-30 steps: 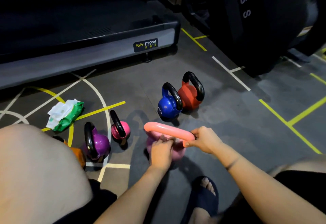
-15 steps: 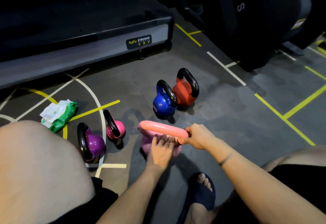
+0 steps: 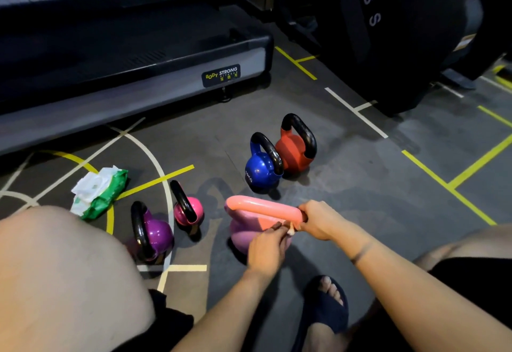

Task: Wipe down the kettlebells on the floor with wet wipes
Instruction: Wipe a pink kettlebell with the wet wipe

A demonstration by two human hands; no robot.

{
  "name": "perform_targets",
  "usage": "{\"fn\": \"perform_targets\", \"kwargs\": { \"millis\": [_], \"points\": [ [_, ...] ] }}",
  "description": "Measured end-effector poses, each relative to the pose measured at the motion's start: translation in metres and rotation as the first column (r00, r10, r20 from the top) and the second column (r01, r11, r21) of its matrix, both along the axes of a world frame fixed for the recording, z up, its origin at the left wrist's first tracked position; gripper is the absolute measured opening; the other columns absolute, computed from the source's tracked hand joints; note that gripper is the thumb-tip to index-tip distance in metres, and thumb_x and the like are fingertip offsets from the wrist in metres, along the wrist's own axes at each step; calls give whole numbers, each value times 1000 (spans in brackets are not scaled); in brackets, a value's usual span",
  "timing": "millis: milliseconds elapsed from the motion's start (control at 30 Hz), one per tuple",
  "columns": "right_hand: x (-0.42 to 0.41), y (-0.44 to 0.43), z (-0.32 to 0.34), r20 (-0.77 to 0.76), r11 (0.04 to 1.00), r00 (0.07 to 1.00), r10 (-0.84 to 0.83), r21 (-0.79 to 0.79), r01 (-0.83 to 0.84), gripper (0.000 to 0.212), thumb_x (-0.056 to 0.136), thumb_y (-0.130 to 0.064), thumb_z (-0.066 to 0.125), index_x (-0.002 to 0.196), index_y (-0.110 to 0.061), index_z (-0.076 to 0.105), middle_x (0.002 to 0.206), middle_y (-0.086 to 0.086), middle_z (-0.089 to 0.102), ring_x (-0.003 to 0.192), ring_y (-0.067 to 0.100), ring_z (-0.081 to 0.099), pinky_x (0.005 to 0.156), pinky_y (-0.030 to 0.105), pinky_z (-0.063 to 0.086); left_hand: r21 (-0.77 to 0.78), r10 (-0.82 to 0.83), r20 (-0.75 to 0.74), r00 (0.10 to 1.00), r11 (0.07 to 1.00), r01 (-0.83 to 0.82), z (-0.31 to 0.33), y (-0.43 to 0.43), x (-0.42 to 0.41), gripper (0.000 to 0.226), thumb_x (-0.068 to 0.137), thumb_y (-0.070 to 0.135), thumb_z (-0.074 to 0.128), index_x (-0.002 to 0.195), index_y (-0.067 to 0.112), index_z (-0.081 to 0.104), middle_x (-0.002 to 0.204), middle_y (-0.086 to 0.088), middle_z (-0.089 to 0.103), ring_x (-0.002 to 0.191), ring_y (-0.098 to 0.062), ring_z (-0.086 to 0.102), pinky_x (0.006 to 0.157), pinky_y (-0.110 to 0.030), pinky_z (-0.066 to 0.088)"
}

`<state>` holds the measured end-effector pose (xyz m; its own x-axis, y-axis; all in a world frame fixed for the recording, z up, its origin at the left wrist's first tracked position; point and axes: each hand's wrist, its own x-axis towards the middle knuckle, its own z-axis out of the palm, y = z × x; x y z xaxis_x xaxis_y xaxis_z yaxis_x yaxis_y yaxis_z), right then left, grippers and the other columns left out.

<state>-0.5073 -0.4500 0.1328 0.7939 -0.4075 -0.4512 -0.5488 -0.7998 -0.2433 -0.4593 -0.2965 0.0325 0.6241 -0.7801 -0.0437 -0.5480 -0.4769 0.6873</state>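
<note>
The job looks to be in the middle of one bell. The right hand [image 3: 318, 220] is clamped round the near end of the pink kettlebell's [image 3: 249, 230] thick handle. Just under that handle the left hand [image 3: 267, 243] has its fingers curled together on a small pale wipe [image 3: 291, 230], pressed to the bell's shoulder; blur hides the exact pinch. The bell stands on the floor [image 3: 360, 185] directly beneath both hands, which nearly touch. Nothing shows which of the others have been cleaned, so I would count four as possibly left. The blue kettlebell [image 3: 260, 171] and the red kettlebell [image 3: 293, 152] touch each other just beyond the hands. The small magenta kettlebell [image 3: 191, 209] and the purple kettlebell [image 3: 155, 235] sit to the left of the left hand. Farther left of those lies the open pack of wet wipes [image 3: 99, 191], within reach for a fresh sheet. A treadmill [image 3: 133, 74] runs along well beyond the hands, and a dark machine [image 3: 401, 33] stands beyond the right hand. The person's sandalled foot [image 3: 324, 307] sits close below the hands, and a bare knee [image 3: 69, 277] screens the floor to the lower left, so both crowd the working space.
</note>
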Motion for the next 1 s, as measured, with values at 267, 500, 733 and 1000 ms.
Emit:
{"fn": "perform_targets", "kwargs": {
  "millis": [267,500,733,1000],
  "points": [
    [0,3,-1,16,999,999,-34,-3,34,25,86,-27,68,109,-17,71,105,8,72,100,29,67,81,31,49,-49,261,-452,853,948,-316,14,-16,-12,18,96,26,56,98,19,73,88,0,75,81,-20,67,76,-35,49],
    [1,0,-1,6,1000,1000,-26,1,26,26,86,-28,71,110,-18,72,104,7,73,99,28,67,83,32,51,-134,97,-932,350,803,-581,22,-14,-21,21,104,13,50,94,14,68,71,-7,56,53,-11,42,44,-20,36],
    [1,3,1,-6,1000,1000,-1,-26,1,29,88,-31,68,112,-16,71,105,6,71,97,27,67,80,31,49,-39,228,-487,843,959,-281,13,-5,-9,20,101,23,54,109,20,72,88,-5,74,57,-14,63,46,-12,44],
    [4,1,2,-41,1000,999,-9,-12,8,37,86,-34,72,117,-15,69,111,10,71,103,30,66,85,34,51,53,-4,-997,-79,702,-710,29,-5,-9,27,101,12,52,120,-3,64,60,-8,54,41,-9,45,69,-27,58]
  ]
}}
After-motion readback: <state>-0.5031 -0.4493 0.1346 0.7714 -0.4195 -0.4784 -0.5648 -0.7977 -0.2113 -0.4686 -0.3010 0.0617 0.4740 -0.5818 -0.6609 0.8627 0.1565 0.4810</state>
